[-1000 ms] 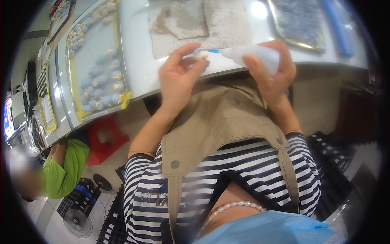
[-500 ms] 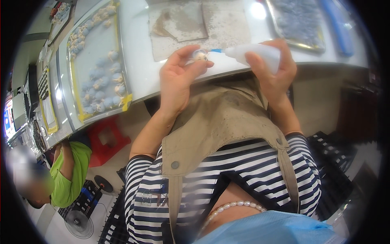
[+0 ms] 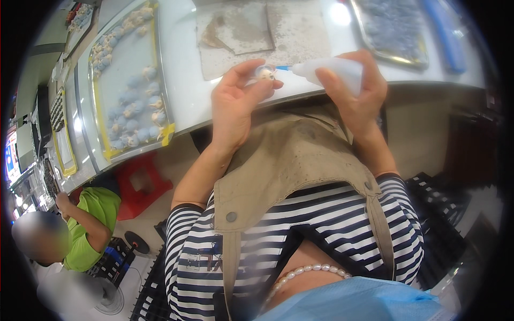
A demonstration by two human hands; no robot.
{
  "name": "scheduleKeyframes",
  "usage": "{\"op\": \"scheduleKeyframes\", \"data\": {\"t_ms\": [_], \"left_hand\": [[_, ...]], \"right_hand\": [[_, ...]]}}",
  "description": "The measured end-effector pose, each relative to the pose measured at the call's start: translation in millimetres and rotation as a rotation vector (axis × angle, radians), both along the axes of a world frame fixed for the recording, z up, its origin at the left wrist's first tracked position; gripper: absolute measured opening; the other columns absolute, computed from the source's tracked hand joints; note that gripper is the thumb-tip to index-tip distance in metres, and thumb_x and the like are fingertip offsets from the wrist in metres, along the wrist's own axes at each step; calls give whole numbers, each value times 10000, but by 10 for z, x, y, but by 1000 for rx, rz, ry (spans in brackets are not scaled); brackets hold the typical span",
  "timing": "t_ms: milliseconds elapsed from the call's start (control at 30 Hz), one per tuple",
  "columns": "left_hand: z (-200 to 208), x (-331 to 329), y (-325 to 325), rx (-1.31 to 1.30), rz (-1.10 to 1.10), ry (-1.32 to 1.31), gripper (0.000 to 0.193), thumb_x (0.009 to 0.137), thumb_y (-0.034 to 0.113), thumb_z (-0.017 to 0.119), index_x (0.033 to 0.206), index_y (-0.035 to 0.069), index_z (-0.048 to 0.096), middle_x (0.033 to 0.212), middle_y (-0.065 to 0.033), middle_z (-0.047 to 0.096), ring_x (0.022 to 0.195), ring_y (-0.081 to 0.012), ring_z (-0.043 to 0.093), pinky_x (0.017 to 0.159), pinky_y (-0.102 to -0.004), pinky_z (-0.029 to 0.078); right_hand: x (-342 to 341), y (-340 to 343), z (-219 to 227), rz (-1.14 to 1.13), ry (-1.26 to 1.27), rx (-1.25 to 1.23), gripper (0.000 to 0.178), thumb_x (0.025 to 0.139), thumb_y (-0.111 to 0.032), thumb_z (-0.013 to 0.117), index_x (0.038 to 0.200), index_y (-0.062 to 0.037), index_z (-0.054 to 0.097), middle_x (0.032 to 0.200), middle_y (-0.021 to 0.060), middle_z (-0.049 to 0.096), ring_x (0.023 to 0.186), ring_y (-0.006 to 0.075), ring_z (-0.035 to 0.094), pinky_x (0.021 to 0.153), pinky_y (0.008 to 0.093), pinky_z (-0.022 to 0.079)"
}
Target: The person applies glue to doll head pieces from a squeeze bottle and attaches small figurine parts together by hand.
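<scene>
Between the thumb and fingers of my left hand (image 3: pixel 231 107) is a small doll head (image 3: pixel 265 73) with a pale face and a bluish-grey top. My right hand (image 3: pixel 360 99) is wrapped round a white squeeze bottle (image 3: pixel 334 73), tilted nearly level. Its thin blue nozzle (image 3: pixel 284 68) points left and reaches the side of the doll head; whether it touches cannot be made out. Both hands are just above the near edge of the white table (image 3: pixel 179 69).
Left of my hands lies a yellow-edged tray (image 3: pixel 110 80) with many small blue and cream pieces. A stained board (image 3: pixel 300 32) lies beyond my hands. At the far right are a tray of blue-grey pieces (image 3: pixel 393 27) and a blue bar (image 3: pixel 447 40). A person in green (image 3: pixel 93 224) is at left.
My right hand has moved slightly left with the bottle, bringing its nozzle closer to the doll head. My left hand has hardly moved. The person in green has shifted and raised an arm.
</scene>
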State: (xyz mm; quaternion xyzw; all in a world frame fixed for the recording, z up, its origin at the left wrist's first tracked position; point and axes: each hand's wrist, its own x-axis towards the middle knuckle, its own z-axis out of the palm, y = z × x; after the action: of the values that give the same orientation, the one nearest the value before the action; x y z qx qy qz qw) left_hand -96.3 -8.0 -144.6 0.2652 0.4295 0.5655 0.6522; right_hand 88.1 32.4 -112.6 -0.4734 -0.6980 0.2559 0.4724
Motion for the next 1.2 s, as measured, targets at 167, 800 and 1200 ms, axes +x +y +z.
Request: {"op": "scheduleKeyframes", "data": {"t_ms": [167,800,1200], "left_hand": [[-18,-90,62,11,0,18,328,800,-4,591,1115,-14,501,991,-101,592,887,-191,609,754,-258,467],[1078,743,355,103,57,65,352,810,-8,576,1151,3,487,1110,-106,550,900,-154,583,736,-208,465],[1765,611,-255,63,-14,107,349,823,-1,550,1160,-19,465,1082,-107,554,888,-193,583,740,-257,461]], "right_hand": [[-61,43,-48,-2,13,-34,267,675,-129,769,788,-19,552,712,42,565,630,93,524,553,230,438],[1396,1560,696,-245,-263,159,173,778,-208,616,865,-58,632,862,93,629,829,255,575,749,334,435],[1613,1577,1320,-242,-993,48,186,729,-138,535,877,-139,648,879,92,622,941,279,529,797,430,357]]}}
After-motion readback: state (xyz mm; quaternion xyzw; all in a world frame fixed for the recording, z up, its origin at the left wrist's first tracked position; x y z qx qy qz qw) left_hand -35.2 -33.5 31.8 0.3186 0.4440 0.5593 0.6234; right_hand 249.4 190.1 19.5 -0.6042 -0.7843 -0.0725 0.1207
